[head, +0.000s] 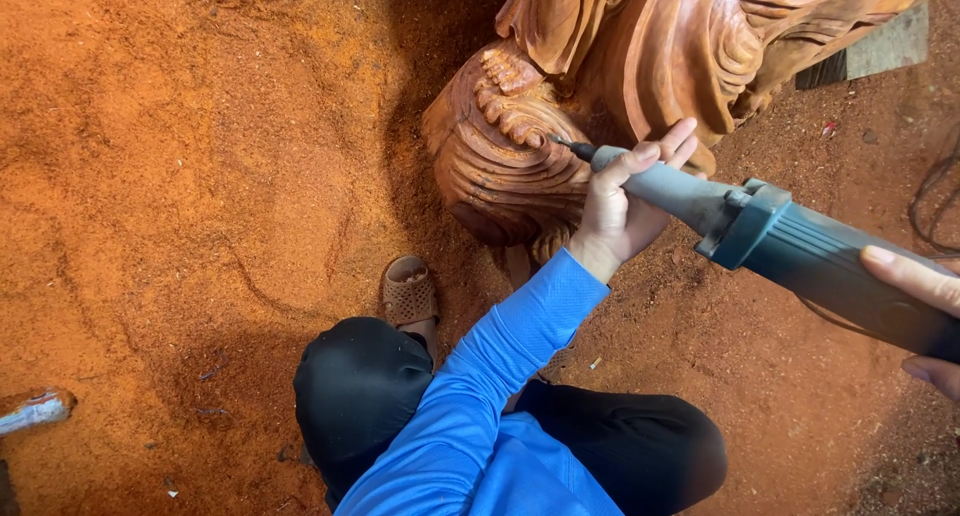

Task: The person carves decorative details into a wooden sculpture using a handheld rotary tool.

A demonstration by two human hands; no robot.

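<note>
1. The left hand (618,208) grips the slim grey neck of a power carving tool (760,234), fingers (628,166) wrapped closely round it just behind the bit.
2. The right hand (925,311) shows only in part at the right edge of the view; its fingers lie closed over and under the tool's rear body, holding it.
3. The tool is grey-blue, with a collar at mid-length. It runs from the right edge up and leftward, and is tilted so the thin dark bit (568,147) points at the carving.
4. The bit's tip sits at or on the ridged surface of the wooden carving (560,96); contact cannot be confirmed.
5. The carving is a large reddish-brown piece with deep curved grooves and scroll forms. It stands on the floor at the top centre of the view.
6. The floor (180,156) is covered in orange-red sawdust.
7. The person wears a blue long sleeve (500,366) and dark trousers, crouched low. One foot in a brown perforated sandal (409,292) rests on the floor just beside the carving's base.
8. A pale object (35,412) lies at the floor's left edge, well apart from the work, and a dark cable (930,201) lies near the right edge.
</note>
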